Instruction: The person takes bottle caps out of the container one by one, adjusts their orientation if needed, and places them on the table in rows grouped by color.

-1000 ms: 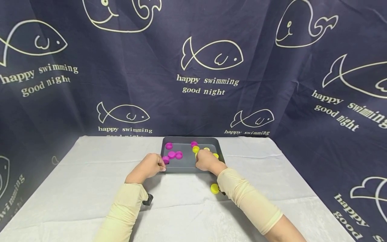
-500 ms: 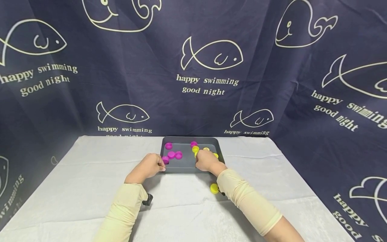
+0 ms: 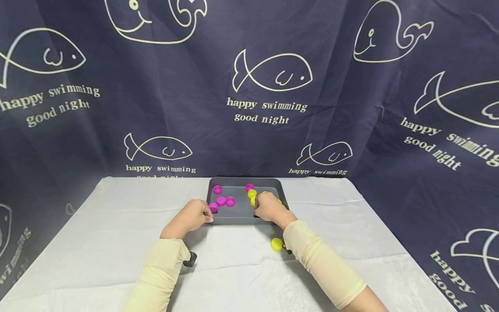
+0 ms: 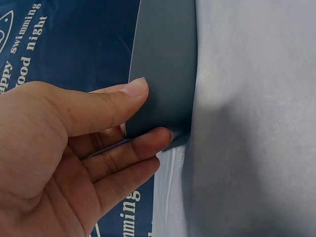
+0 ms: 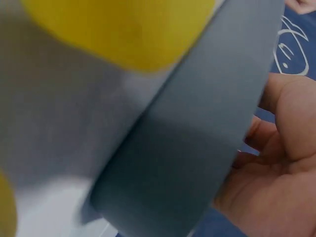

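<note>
A grey rectangular tray (image 3: pixel 234 220) lies at the far side of the table. My left hand (image 3: pixel 193 215) pinches its near-left corner wall between thumb and fingers; the left wrist view shows the thumb (image 4: pixel 135 88) on the outer face. My right hand (image 3: pixel 270 207) reaches over the near wall into the tray's right part. In the right wrist view the wall hides its fingertips, so what they hold cannot be seen. Several magenta bottle caps (image 3: pixel 221 201) lie mostly at the tray's left, one at the back. Yellow bottle caps (image 3: pixel 252 193) lie around the right hand, partly covered by it.
One yellow cap (image 3: pixel 277 244) sits on the white tablecloth (image 3: pixel 230 268) in front of the tray, close to the right wrist. A dark blue printed curtain (image 3: pixel 269 143) stands directly behind the tray and surrounds the table's sides.
My right hand has shifted slightly to the right inside the tray. The left hand keeps its place at the corner, and the caps in sight lie as before.
</note>
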{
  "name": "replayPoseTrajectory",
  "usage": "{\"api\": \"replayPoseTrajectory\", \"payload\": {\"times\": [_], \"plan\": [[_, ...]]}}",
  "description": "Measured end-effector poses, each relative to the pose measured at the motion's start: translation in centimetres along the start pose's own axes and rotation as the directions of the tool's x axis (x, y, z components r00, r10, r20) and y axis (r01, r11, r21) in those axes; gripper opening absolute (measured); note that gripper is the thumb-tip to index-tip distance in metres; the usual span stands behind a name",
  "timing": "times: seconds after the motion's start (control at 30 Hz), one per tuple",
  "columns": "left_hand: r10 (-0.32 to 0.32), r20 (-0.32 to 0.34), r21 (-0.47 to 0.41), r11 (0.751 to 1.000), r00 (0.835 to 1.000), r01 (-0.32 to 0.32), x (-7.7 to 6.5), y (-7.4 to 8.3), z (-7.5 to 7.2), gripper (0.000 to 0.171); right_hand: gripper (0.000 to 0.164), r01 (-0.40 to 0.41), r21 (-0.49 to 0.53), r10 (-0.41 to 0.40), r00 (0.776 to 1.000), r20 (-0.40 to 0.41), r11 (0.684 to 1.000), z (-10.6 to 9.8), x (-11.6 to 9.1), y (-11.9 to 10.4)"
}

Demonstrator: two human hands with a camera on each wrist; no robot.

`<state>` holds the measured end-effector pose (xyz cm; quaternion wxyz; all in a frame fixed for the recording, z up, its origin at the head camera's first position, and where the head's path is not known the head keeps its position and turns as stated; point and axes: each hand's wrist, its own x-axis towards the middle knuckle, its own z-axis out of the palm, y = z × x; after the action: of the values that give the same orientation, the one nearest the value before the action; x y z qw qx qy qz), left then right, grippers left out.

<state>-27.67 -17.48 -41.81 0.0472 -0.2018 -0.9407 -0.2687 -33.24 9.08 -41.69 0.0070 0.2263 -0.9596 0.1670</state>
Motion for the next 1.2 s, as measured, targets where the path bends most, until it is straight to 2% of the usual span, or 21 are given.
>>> {"api": "replayPoseTrajectory", "payload": {"times": [0.17, 0.23, 0.37, 0.6, 0.73, 0.87, 1.2], "plan": [[-0.006, -0.001, -0.004, 1.000, 1.000, 0.006, -0.1, 0.0, 0.1, 0.012, 0.009, 0.025, 0.101, -0.014, 0.994, -0.108, 0.995, -1.1, -1.2, 0.7], [0.002, 0.000, -0.001, 1.000, 1.000, -0.002, 0.0, 0.0, 0.1, 0.012, 0.014, 0.041, 0.128, -0.025, 0.992, -0.126, 0.991, -1.7, -1.9, 1.0], [0.015, -0.009, -0.001, 1.000, 1.000, -0.015, -0.1, -0.1, -0.1, 0.011, 0.024, 0.068, 0.146, -0.052, 0.992, -0.113, 0.987, -2.8, -3.6, 1.4], [-0.008, -0.015, -0.016, 1.000, 1.000, 0.008, -0.1, -0.2, 0.0, 0.011, 0.019, 0.097, 0.193, -0.076, 0.991, -0.112, 0.976, -4.1, -6.9, 2.9], [0.002, -0.016, -0.014, 1.000, 1.000, -0.003, -0.1, -0.3, 0.2, 0.011, 0.013, 0.079, 0.222, -0.052, 0.991, -0.123, 0.972, -4.6, -8.6, 4.1], [-0.003, -0.016, -0.014, 1.000, 1.000, 0.002, -0.1, -0.4, 0.2, 0.011, 0.002, 0.043, 0.265, -0.018, 0.995, -0.096, 0.963, -4.8, -9.8, 5.4], [0.013, -0.017, -0.044, 0.999, 1.000, -0.013, -0.1, -0.3, 0.2, 0.010, 0.012, -0.019, 0.251, 0.012, 0.999, 0.030, 0.968, -4.9, -11.7, 8.0]]}}
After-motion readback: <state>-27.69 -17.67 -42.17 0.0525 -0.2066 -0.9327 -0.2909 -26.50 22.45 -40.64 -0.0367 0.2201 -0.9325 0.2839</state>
